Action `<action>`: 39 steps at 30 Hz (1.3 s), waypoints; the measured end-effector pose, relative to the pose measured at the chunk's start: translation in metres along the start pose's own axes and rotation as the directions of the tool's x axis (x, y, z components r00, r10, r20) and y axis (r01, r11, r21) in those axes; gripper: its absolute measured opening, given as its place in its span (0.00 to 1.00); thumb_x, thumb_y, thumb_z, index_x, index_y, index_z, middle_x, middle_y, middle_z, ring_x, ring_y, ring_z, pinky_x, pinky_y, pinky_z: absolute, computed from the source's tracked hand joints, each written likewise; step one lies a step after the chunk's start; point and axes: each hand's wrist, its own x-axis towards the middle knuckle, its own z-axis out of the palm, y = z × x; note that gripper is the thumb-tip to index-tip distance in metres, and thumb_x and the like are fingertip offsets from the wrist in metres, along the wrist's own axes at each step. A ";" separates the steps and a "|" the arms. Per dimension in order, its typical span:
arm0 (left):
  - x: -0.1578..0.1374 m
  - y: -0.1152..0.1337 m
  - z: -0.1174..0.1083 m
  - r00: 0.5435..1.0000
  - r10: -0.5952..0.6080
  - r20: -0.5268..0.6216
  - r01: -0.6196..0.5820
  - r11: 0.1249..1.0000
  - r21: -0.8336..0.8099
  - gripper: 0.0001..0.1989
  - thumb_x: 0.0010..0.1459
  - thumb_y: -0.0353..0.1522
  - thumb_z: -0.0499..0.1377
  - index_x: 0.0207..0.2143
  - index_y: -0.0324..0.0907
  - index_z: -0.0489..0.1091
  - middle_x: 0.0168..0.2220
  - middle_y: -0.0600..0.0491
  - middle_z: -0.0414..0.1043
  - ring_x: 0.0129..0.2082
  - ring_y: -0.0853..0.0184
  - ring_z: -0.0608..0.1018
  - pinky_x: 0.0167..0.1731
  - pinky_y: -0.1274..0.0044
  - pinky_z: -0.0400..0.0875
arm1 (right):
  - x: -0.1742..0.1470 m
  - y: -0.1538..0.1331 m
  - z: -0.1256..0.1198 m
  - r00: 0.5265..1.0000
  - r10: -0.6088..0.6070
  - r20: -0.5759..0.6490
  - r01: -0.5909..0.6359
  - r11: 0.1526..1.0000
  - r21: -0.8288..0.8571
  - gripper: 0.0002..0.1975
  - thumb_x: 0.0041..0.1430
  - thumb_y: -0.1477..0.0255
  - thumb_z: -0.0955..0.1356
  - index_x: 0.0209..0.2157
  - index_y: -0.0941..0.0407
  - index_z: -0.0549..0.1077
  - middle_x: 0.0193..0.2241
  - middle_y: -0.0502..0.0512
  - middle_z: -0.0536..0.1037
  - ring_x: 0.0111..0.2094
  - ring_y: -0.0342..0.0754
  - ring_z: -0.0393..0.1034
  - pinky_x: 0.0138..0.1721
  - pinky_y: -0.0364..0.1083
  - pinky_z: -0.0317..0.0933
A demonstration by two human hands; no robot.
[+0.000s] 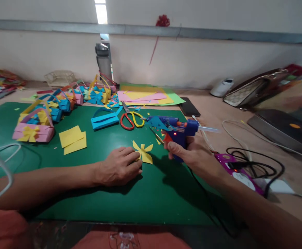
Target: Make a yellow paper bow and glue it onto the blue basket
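Note:
My right hand (183, 148) is wrapped round the grip of a blue hot glue gun (178, 133), raised above the mat with its nozzle to the left. A clear glue stick (209, 129) pokes out of its back, and a small red light glows on its side. On the green mat rests my left hand (121, 166), its fingers curled and closed at the left edge of a yellow paper bow (145, 154). The fingertips are partly hidden. Beyond the hands lie scissors (132, 119) with one red and one yellow handle, and a blue paper basket (104, 120).
Yellow paper pieces (73, 139) lie left of my hand. Several small paper baskets (34, 131) line the mat's left side. Coloured sheets (145, 97), a phone (189, 107) and a bottle (104, 62) are behind. A purple power strip (225, 160) with black cable sits right.

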 end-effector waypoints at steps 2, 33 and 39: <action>-0.001 0.001 -0.001 1.000 0.015 -0.019 -0.016 0.999 -0.029 0.08 0.62 0.33 0.53 0.36 0.38 0.69 0.35 0.47 0.74 0.33 0.65 0.74 0.29 0.74 0.68 | 0.001 0.006 0.000 0.999 -0.039 -0.007 0.040 0.991 0.130 0.18 0.52 0.55 0.68 0.32 0.56 0.74 0.24 0.53 0.76 0.25 0.47 0.70 0.26 0.46 0.65; -0.008 0.008 -0.009 0.963 -0.083 0.257 0.141 0.967 -0.213 0.15 0.63 0.38 0.49 0.39 0.35 0.70 0.38 0.42 0.71 0.33 0.60 0.69 0.27 0.71 0.68 | -0.025 0.005 -0.006 0.903 0.353 0.246 -0.305 0.929 -0.211 0.22 0.47 0.49 0.67 0.29 0.54 0.75 0.20 0.51 0.72 0.21 0.49 0.65 0.27 0.47 0.65; -0.003 -0.021 -0.001 0.983 -0.178 0.043 0.182 0.975 -0.127 0.10 0.61 0.29 0.51 0.41 0.37 0.70 0.38 0.44 0.71 0.32 0.64 0.68 0.28 0.72 0.67 | -0.021 0.012 -0.005 0.953 0.244 0.180 -0.189 0.942 -0.278 0.18 0.52 0.51 0.64 0.26 0.51 0.74 0.25 0.52 0.76 0.28 0.51 0.70 0.37 0.49 0.65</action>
